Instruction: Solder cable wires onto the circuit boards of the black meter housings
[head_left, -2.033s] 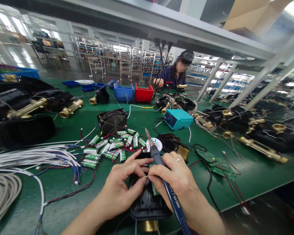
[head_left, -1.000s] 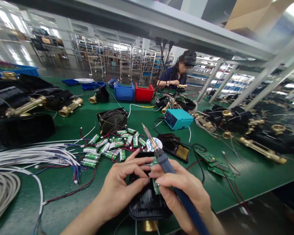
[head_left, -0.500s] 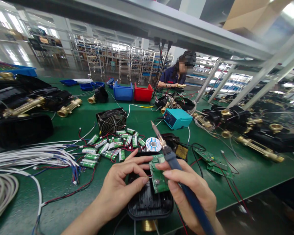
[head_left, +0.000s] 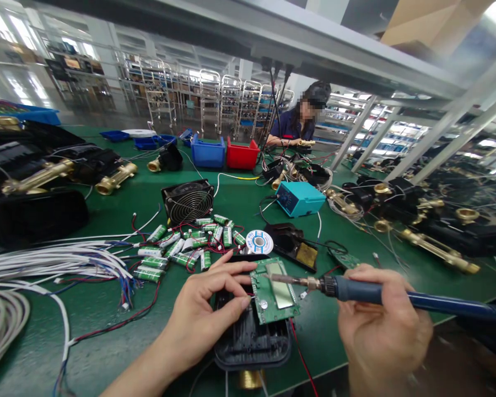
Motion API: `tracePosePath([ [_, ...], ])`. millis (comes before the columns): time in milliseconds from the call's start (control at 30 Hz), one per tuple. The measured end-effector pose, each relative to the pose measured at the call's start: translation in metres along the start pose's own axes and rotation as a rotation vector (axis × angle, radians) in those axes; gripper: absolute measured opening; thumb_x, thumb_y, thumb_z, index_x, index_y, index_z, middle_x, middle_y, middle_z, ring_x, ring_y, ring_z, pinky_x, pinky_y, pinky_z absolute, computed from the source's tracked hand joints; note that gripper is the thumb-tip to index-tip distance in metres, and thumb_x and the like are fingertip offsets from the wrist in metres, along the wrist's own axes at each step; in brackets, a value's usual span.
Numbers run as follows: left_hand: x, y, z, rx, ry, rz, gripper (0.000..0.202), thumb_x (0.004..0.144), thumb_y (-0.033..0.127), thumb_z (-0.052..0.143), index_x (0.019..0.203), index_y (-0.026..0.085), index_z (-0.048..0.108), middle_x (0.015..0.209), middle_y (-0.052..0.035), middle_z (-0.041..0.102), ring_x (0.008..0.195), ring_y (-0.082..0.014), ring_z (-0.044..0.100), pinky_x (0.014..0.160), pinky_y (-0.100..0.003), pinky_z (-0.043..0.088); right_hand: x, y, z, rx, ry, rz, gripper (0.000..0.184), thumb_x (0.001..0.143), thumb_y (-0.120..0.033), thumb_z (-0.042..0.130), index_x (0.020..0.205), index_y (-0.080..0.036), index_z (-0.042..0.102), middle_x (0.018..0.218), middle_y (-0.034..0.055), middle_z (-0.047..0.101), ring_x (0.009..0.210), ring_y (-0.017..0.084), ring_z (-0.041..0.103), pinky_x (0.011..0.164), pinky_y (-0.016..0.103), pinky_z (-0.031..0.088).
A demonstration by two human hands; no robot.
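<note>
My left hand is closed at the left edge of a green circuit board with a small display. Thumb and index finger pinch there, by a short thin wire; another finger touches the board's upper corner. Tilted, the board lies over an open black housing with a brass fitting below it. My right hand grips the blue handle of a soldering iron. The iron lies nearly level, its metal tip pointing left over the display; whether it touches cannot be told. A red wire hangs from the board.
Wired green-and-white batteries, a fan, a solder spool and an iron stand with sponge lie beyond my hands. A teal soldering station is farther back. White cables spread left. A co-worker sits opposite.
My right hand has moved right, off the circuit board, and turned the soldering iron from steeply upright to nearly level, tip leftward. The display is now uncovered. My left hand has hardly moved.
</note>
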State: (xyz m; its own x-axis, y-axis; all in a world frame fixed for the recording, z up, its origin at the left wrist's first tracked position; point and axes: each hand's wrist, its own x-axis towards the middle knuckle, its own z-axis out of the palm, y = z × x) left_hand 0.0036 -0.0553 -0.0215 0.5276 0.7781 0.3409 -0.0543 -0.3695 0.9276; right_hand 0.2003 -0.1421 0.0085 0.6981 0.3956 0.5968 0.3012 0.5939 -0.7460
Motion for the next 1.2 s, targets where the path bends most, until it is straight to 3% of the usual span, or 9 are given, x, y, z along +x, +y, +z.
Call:
tracePosePath([
  [233,-0.001,-0.0009,-0.0007,0.011,-0.008,0.015,0.015,0.078,0.017,0.067,0.064,0.023,0.068,0.092,-0.003,0.082,0.115,-0.033,0.07,0.118,-0.074,0.022,-0.0029,0.0076,-0.0021,-0.109,-0.005,0.016,0.026,0.086,-0.029,0.065,0.061,-0.02,0.066,0.062,0.0002,0.059,0.059,0.014,0.057,0.053,0.025,0.044],
  [467,-0.0002,-0.0011,-0.0009,0.039,-0.01,0.035,0.016,0.079,0.016,0.066,0.064,0.023,0.068,0.092,-0.0031,0.082,0.114,-0.0326,0.071,0.116,-0.074,0.025,-0.0038,0.0067,-0.0026,-0.092,-0.018,0.033,0.026,0.086,-0.029,0.064,0.061,-0.021,0.066,0.06,0.0,0.057,0.058,0.015,0.055,0.053,0.027,0.042],
  [667,-0.0003,-0.0011,-0.0011,0.044,-0.014,0.061,0.017,0.079,0.015,0.066,0.064,0.022,0.067,0.09,-0.0014,0.082,0.113,-0.0291,0.072,0.118,-0.066,0.032,-0.0041,0.0075,-0.003,-0.086,-0.04,0.028,0.026,0.088,-0.029,0.063,0.063,-0.021,0.066,0.062,0.0,0.058,0.058,0.015,0.055,0.053,0.027,0.042],
  [1200,-0.0003,-0.0014,-0.0006,0.078,-0.017,0.078,0.017,0.08,0.015,0.065,0.064,0.022,0.067,0.092,-0.0041,0.082,0.113,-0.0297,0.072,0.118,-0.066,0.03,-0.0048,0.0085,-0.0029,-0.105,-0.058,0.035,0.027,0.087,-0.031,0.064,0.063,-0.02,0.066,0.061,-0.0005,0.057,0.058,0.015,0.055,0.053,0.027,0.042],
])
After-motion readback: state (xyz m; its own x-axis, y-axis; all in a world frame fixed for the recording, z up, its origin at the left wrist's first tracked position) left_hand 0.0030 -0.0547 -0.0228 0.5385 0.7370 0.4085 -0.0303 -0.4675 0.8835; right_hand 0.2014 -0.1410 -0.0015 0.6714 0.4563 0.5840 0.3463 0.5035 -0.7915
